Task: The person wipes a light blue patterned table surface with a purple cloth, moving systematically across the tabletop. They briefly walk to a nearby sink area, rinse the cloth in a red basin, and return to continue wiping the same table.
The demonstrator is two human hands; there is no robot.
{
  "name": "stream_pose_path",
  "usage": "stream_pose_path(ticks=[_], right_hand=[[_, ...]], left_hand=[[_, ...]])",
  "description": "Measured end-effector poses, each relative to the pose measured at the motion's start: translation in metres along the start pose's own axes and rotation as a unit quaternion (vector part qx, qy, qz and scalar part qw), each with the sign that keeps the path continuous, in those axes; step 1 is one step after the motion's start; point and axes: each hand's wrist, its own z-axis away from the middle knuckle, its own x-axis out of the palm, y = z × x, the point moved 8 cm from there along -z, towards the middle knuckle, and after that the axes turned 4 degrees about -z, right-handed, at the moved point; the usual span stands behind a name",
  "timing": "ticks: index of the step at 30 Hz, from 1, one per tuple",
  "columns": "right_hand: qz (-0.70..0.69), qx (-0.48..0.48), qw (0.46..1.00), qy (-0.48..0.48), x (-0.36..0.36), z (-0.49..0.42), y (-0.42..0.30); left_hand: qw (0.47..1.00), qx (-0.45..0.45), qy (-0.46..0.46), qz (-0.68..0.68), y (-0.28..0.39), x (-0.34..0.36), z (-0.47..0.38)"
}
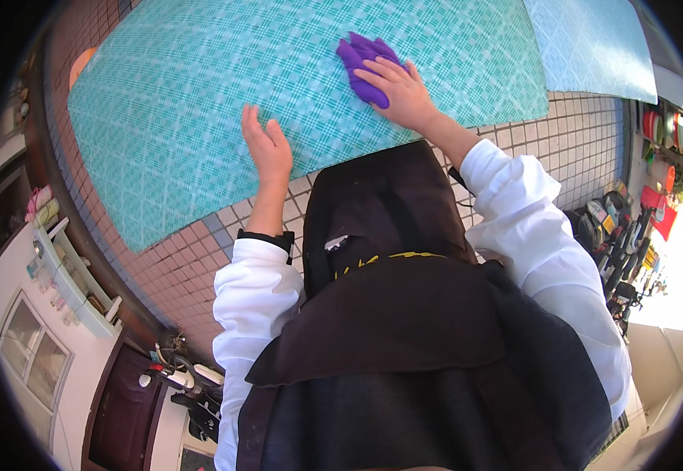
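Note:
A crumpled purple cloth [360, 62] lies on a table covered with a teal plaid tablecloth [200, 88]. My right hand [397, 94] rests on top of it, fingers spread over the fabric and pressing it against the surface. Part of the cloth is hidden under the palm. To the left, my left hand [268, 144] is held over the table's near side with nothing in it, its thumb apart from the fingers. Whether it touches the tablecloth I cannot tell.
A second table with a pale blue cover [594, 53] adjoins at the upper right. Part of an orange round object [81, 68] shows beyond the left edge. Small tiles [182, 265] cover the floor. Parked scooters [612, 235] stand at the right and another scooter [179, 377] at lower left.

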Motion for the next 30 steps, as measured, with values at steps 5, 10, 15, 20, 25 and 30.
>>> stream_pose_path(ticks=[5, 10, 15, 20, 25, 30], right_hand=[[0.028, 0.358, 0.930, 0.078, -0.068, 0.113, 0.154], [0.006, 0.196, 0.977, 0.083, -0.037, 0.094, 0.075], [-0.076, -0.053, 0.990, -0.110, 0.019, 0.052, -0.051], [-0.062, -0.030, 0.993, -0.091, -0.008, 0.044, -0.002], [0.015, 0.304, 0.943, 0.133, -0.084, 0.162, 0.169], [-0.020, 0.488, 0.848, 0.203, -0.152, 0.261, 0.274]], left_hand=[[0.995, 0.082, -0.063, 0.014, 0.034, 0.032, -0.002], [0.985, 0.115, -0.118, 0.045, 0.069, 0.067, -0.002], [0.980, 0.136, -0.136, 0.060, 0.096, 0.086, -0.011], [0.977, 0.136, -0.158, 0.047, 0.110, 0.106, -0.011], [0.969, 0.171, -0.175, 0.026, 0.136, 0.129, -0.008], [0.963, 0.182, -0.196, 0.034, 0.161, 0.154, -0.014]])
